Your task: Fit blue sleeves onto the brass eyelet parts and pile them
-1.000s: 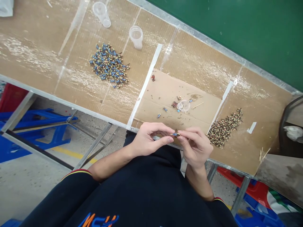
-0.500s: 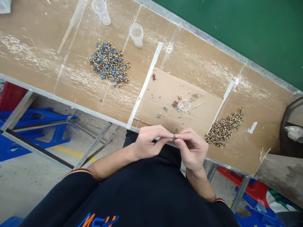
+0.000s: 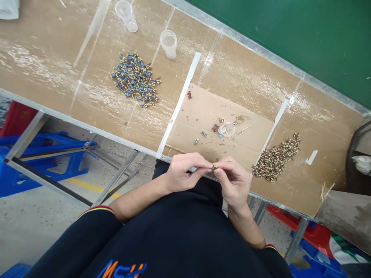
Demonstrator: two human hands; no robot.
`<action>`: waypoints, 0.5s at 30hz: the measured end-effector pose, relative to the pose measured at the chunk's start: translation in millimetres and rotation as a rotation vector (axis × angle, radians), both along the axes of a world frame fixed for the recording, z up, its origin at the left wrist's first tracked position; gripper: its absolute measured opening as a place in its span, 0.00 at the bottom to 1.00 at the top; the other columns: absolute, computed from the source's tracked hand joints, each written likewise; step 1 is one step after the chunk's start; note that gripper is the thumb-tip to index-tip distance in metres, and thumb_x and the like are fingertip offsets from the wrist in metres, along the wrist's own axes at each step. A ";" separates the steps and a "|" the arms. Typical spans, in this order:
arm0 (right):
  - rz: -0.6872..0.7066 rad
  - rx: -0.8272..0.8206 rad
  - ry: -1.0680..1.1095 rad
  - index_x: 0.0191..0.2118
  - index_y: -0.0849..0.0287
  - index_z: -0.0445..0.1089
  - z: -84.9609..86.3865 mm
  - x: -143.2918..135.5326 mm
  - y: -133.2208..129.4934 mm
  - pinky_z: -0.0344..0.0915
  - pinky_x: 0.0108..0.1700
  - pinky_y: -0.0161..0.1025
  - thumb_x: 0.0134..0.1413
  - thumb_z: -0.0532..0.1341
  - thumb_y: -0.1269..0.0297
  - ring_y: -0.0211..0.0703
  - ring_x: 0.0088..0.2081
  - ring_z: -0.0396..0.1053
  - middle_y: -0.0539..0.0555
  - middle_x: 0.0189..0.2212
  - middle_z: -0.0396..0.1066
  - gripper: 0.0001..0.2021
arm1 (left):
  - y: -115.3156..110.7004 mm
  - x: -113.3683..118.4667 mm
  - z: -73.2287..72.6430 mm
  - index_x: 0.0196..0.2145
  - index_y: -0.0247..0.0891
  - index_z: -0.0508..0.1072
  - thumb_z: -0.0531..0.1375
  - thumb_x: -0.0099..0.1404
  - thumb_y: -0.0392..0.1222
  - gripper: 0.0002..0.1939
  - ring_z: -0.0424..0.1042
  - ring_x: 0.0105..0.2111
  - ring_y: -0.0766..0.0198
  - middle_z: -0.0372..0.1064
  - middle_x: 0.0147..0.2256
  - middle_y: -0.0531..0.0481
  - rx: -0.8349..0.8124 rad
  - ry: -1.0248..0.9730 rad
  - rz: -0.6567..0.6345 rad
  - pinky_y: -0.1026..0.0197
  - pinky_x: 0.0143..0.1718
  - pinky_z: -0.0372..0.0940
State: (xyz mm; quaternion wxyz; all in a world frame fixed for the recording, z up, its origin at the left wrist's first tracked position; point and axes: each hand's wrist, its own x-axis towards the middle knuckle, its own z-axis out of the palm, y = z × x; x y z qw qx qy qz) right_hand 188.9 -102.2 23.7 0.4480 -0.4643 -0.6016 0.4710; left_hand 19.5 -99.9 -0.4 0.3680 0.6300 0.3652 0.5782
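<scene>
Between the fingertips of both hands is a tiny blue and brown figurine (image 3: 214, 168), largely covered by the fingers. My left hand (image 3: 187, 172) pinches its blue end, and my right hand (image 3: 234, 178) pinches the darker end. Beyond them, on a cardboard sheet (image 3: 189, 129), lie a small blue piece (image 3: 196, 141) and another blue piece (image 3: 204, 134). A shallow clear dish (image 3: 230, 128) with thin sticks in it sits there too, beside dark red pieces (image 3: 215, 127). A red figure (image 3: 189, 94) rests near the sheet's far left corner.
A heap of blue and yellow figurines (image 3: 135, 79) lies to the left, and a heap of brown and yellow pieces (image 3: 276, 158) to the right. Clear plastic cups (image 3: 169, 45) stand at the back. A thin stick (image 3: 244, 129) lies right of the dish. The table's metal edge (image 3: 139, 148) runs before me.
The view has shifted slightly. Both hands keep their pinch on the figurine, and the right fingers have moved a little around it. The heaps and loose pieces stay where they were.
</scene>
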 end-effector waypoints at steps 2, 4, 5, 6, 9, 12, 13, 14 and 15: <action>-0.039 -0.002 0.012 0.53 0.48 0.81 -0.9 0.3 0.7 0.69 0.30 0.35 0.66 0.69 0.60 0.37 0.28 0.68 0.50 0.31 0.72 0.12 | 8.3 -11.8 -0.4 0.41 0.37 0.81 0.67 0.72 0.34 0.02 0.82 0.31 0.66 0.83 0.33 0.48 0.020 0.041 0.051 0.68 0.34 0.76; -0.099 -0.011 0.062 0.62 0.46 0.76 -1.8 3.9 1.1 0.69 0.29 0.36 0.65 0.70 0.52 0.37 0.29 0.67 0.50 0.33 0.70 0.22 | 19.6 -34.2 -3.5 0.41 0.40 0.82 0.68 0.72 0.37 0.02 0.82 0.33 0.66 0.84 0.34 0.50 0.022 0.122 0.212 0.65 0.36 0.76; -0.129 -0.015 0.091 0.64 0.45 0.74 -2.6 7.2 1.3 0.69 0.29 0.36 0.64 0.69 0.49 0.37 0.29 0.67 0.50 0.34 0.69 0.24 | 26.2 -49.1 -6.3 0.41 0.42 0.83 0.68 0.72 0.39 0.02 0.82 0.33 0.66 0.84 0.35 0.51 0.012 0.176 0.321 0.63 0.37 0.77; -0.159 -0.017 0.110 0.64 0.44 0.74 -3.8 11.1 1.6 0.68 0.29 0.35 0.65 0.69 0.49 0.37 0.29 0.66 0.50 0.35 0.69 0.24 | 33.2 -65.5 -9.9 0.41 0.43 0.84 0.67 0.73 0.43 0.04 0.82 0.35 0.65 0.84 0.36 0.52 -0.029 0.237 0.438 0.60 0.38 0.77; -0.204 -0.010 0.086 0.60 0.46 0.77 -7.9 22.8 2.3 0.67 0.29 0.35 0.66 0.68 0.52 0.37 0.30 0.66 0.50 0.35 0.69 0.19 | 54.9 -113.9 -23.7 0.41 0.46 0.84 0.65 0.74 0.55 0.12 0.79 0.34 0.63 0.83 0.35 0.53 -0.054 0.385 0.604 0.55 0.33 0.74; -0.130 0.031 -0.019 0.56 0.48 0.79 -8.5 27.9 1.7 0.66 0.29 0.36 0.67 0.68 0.59 0.39 0.31 0.68 0.51 0.33 0.70 0.14 | 73.4 -144.1 -36.0 0.42 0.46 0.84 0.66 0.73 0.58 0.14 0.80 0.39 0.59 0.81 0.38 0.49 -0.117 0.444 0.638 0.48 0.39 0.73; -0.100 0.055 -0.049 0.55 0.48 0.80 -7.7 28.3 1.5 0.66 0.29 0.36 0.67 0.68 0.61 0.39 0.31 0.68 0.51 0.33 0.70 0.13 | 77.6 -148.8 -38.5 0.43 0.47 0.83 0.66 0.72 0.58 0.14 0.80 0.42 0.58 0.81 0.40 0.49 -0.163 0.455 0.646 0.48 0.42 0.72; -0.082 0.078 -0.072 0.55 0.49 0.80 -6.6 28.5 1.5 0.66 0.29 0.36 0.67 0.67 0.63 0.39 0.31 0.69 0.51 0.32 0.70 0.13 | 80.3 -151.0 -39.9 0.44 0.48 0.83 0.67 0.71 0.59 0.15 0.79 0.44 0.58 0.80 0.41 0.49 -0.203 0.460 0.657 0.48 0.44 0.71; -0.084 0.101 -0.088 0.54 0.49 0.80 -5.6 29.0 2.0 0.65 0.29 0.36 0.67 0.67 0.64 0.39 0.31 0.69 0.51 0.32 0.71 0.12 | 81.3 -151.0 -40.0 0.46 0.48 0.82 0.66 0.71 0.59 0.15 0.79 0.44 0.59 0.79 0.43 0.49 -0.226 0.463 0.673 0.49 0.44 0.70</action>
